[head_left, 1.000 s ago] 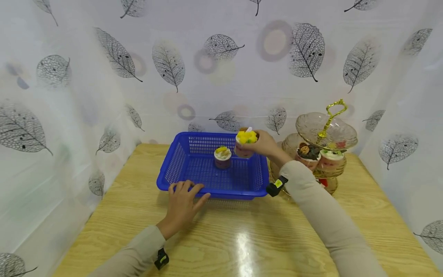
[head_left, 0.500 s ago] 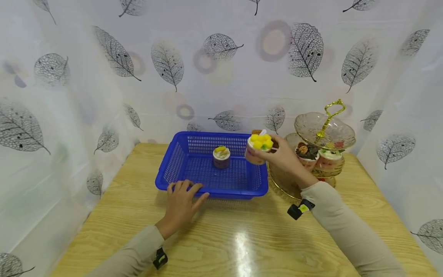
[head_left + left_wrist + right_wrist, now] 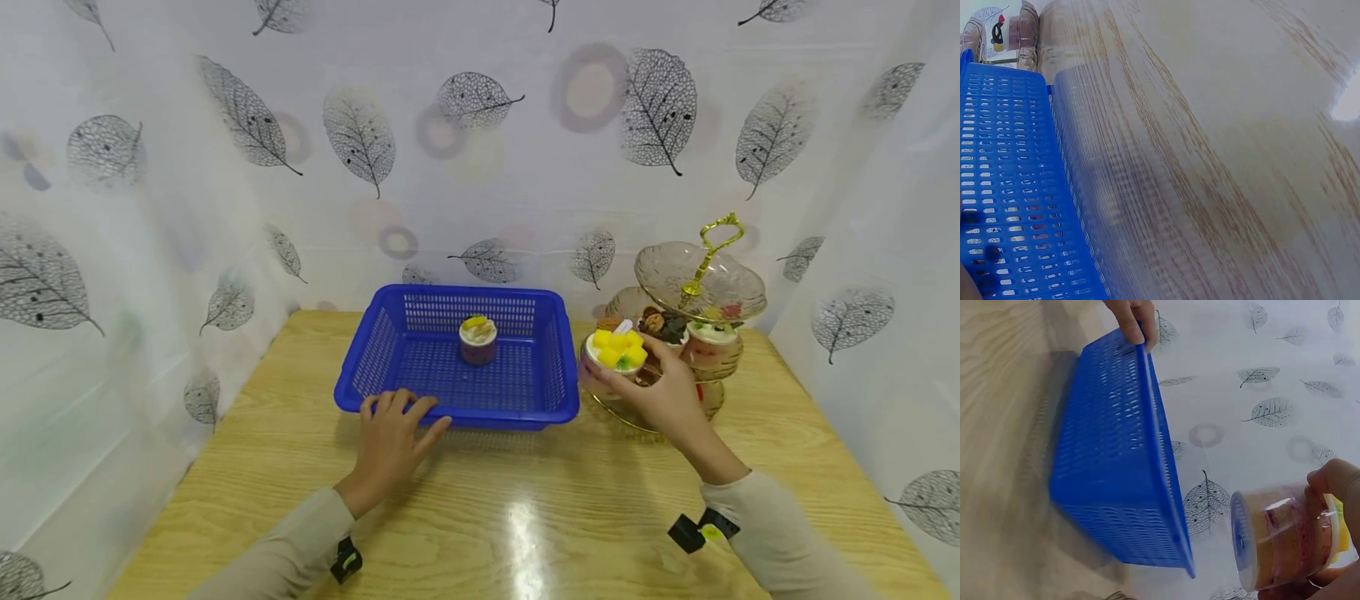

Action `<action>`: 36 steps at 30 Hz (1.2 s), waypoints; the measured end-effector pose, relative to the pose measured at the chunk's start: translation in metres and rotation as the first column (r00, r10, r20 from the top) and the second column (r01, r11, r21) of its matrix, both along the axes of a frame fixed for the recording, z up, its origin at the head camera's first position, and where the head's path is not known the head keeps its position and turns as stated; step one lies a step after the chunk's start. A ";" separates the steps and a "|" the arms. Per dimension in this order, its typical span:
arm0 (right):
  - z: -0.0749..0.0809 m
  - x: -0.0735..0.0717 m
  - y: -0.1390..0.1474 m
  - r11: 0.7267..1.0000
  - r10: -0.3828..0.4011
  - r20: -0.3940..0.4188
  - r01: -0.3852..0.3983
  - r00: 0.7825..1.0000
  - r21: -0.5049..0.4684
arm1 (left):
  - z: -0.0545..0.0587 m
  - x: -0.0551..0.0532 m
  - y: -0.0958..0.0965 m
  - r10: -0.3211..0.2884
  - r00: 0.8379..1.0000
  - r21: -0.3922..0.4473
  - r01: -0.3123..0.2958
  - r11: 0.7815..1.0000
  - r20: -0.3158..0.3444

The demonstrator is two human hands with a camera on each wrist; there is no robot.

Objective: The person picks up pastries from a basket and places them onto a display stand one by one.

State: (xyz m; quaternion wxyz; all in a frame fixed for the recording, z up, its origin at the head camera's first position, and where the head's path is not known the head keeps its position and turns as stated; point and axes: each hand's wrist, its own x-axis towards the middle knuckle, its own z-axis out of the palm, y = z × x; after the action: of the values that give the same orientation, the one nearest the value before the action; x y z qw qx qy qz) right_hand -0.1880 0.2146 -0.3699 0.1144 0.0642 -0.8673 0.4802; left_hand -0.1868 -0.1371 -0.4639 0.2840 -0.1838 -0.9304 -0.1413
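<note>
My right hand (image 3: 667,396) grips a clear dessert cup (image 3: 606,362) topped with yellow fruit cubes, thumb and fingers round its side. The cup is off to the right of the blue plastic basket (image 3: 457,414), in front of the tiered stand's left side. In the right wrist view the layered pink and brown cake (image 3: 1288,537) shows through the cup wall. My left hand (image 3: 390,446) rests with spread fingers on the basket's front rim. Inside the basket, toward the back, stands another dessert cup (image 3: 477,342) with a yellow slice on white cream.
A tiered glass stand (image 3: 701,279) with a gold handle is at the right. Its lower tiers hold a chocolate-topped cup (image 3: 663,329) and a cream-topped cup (image 3: 712,343). Everything is on a wood-grain table (image 3: 442,533), with a leaf-print curtain (image 3: 480,183) behind.
My right hand has carried the yellow-topped dessert cup from above the basket rightward, out past its right rim to the stand. My left hand has stayed on the front rim.
</note>
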 end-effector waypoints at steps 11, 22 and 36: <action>-0.044 0.031 0.009 0.990 -0.109 0.017 0.110 0.994 -0.090 | 0.001 -0.001 0.000 -0.013 1.000 0.001 0.013 1.000 -0.005; -0.072 0.032 0.012 0.954 -0.177 0.160 0.209 0.971 -0.217 | 0.001 -0.001 0.000 -0.008 1.000 -0.006 0.009 1.000 0.005; -0.125 -0.002 0.035 0.919 -0.212 0.214 0.269 0.954 -0.287 | 0.000 0.000 0.000 -0.006 1.000 -0.008 0.006 1.000 -0.004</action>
State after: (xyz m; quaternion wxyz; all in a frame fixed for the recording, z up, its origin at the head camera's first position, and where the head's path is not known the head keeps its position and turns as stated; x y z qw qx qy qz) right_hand -0.1897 0.2494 -0.4946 0.1034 -0.1053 -0.7880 0.5977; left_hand -0.1872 -0.1374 -0.4641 0.2847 -0.1881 -0.9298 -0.1381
